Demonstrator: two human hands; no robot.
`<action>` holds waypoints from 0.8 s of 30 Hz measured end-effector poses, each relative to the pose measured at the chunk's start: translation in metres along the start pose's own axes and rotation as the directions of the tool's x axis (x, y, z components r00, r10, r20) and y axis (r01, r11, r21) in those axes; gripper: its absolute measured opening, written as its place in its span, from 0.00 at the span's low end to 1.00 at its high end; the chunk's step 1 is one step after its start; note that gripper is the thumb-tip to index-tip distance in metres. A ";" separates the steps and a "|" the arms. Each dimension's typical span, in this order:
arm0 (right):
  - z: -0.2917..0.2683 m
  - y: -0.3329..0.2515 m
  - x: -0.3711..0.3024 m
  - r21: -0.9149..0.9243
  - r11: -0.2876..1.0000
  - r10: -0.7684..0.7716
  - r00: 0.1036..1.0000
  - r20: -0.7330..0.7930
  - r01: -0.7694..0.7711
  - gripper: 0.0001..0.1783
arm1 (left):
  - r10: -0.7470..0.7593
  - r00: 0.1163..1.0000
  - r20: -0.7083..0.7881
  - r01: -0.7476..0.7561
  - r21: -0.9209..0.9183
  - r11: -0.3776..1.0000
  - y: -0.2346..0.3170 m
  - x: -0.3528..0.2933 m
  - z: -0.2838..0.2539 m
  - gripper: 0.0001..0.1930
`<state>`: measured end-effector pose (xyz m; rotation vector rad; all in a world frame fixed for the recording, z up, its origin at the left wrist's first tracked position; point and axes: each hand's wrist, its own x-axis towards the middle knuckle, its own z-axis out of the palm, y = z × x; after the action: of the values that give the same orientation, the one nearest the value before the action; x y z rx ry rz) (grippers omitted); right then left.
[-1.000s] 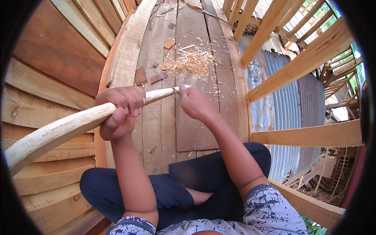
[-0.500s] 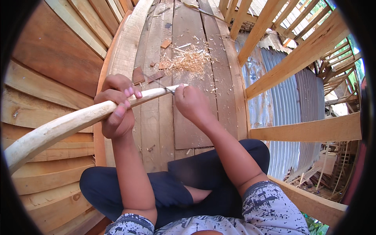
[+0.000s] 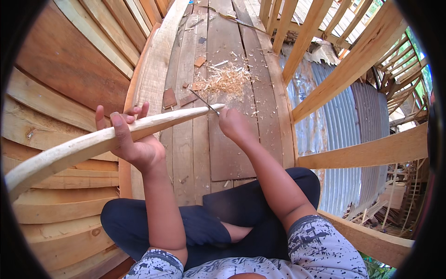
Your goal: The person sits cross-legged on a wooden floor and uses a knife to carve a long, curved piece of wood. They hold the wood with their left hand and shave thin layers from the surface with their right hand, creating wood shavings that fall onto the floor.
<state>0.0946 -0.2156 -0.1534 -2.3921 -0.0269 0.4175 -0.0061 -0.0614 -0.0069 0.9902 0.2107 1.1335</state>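
Note:
A long, curved, pale wooden pole (image 3: pixel 83 148) slants up from the lower left, with its tapered end above the plank floor. My left hand (image 3: pixel 139 149) holds it loosely from beneath, thumb on the near side and the other fingers loosened and spread on the far side. My right hand (image 3: pixel 234 124) is closed at the tapered tip, gripping a knife whose handle is hidden in the fist. Its thin dark blade (image 3: pixel 203 100) crosses the pole's tip and points up to the left.
Wood shavings (image 3: pixel 227 80) lie heaped on the plank floor (image 3: pixel 223 28), with reddish wood scraps (image 3: pixel 170 98) beside them. A plank wall (image 3: pixel 60 125) rises on the left. Wooden railing posts (image 3: pixel 344 65) and corrugated metal sheets (image 3: pixel 344 135) stand at the right. My crossed legs (image 3: pixel 153 218) are below.
My left hand has loosened its wrap, its fingers now spread around the pole. The pole's tip and my right hand have shifted slightly right, and the blade shows more clearly.

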 end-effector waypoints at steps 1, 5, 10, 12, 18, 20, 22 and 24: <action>0.001 0.000 -0.001 0.077 0.997 -0.021 1.000 0.006 0.020 0.33 | -0.042 0.999 -0.023 0.042 -0.005 0.999 -0.001 -0.002 -0.001 0.16; -0.001 -0.029 -0.025 0.209 0.966 -0.162 0.986 0.037 0.150 0.33 | 0.047 0.971 0.233 -0.056 0.033 0.998 -0.016 -0.007 -0.009 0.13; -0.017 -0.033 -0.034 0.143 0.976 -0.154 0.984 -0.087 0.165 0.33 | 0.024 0.929 0.368 -0.011 -0.037 0.999 -0.016 -0.021 0.012 0.12; 0.008 0.010 0.002 0.125 0.992 -0.013 0.986 -0.169 0.035 0.33 | 0.029 0.869 0.493 0.009 -0.075 0.997 -0.023 -0.020 0.010 0.12; -0.029 -0.051 -0.050 0.178 0.963 -0.195 0.979 -0.056 0.202 0.31 | 0.032 0.874 0.484 0.003 -0.073 0.997 -0.019 -0.015 0.004 0.11; -0.004 -0.024 -0.024 0.200 0.970 -0.119 0.987 -0.108 0.139 0.31 | 0.021 0.881 0.472 0.021 -0.084 0.996 -0.023 -0.013 0.006 0.12; 0.011 -0.010 -0.008 0.203 0.975 -0.057 0.985 -0.164 0.090 0.31 | 0.006 0.886 0.464 0.038 -0.086 0.996 -0.024 -0.011 0.007 0.12; 0.015 -0.004 -0.001 0.184 0.982 0.002 0.974 -0.226 0.041 0.31 | -0.009 0.891 0.454 0.043 -0.065 0.997 -0.023 -0.010 0.012 0.13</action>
<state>0.0892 -0.2033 -0.1614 -2.2359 0.0886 0.1297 0.0117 -0.0777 -0.0207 1.1535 -0.1944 0.8490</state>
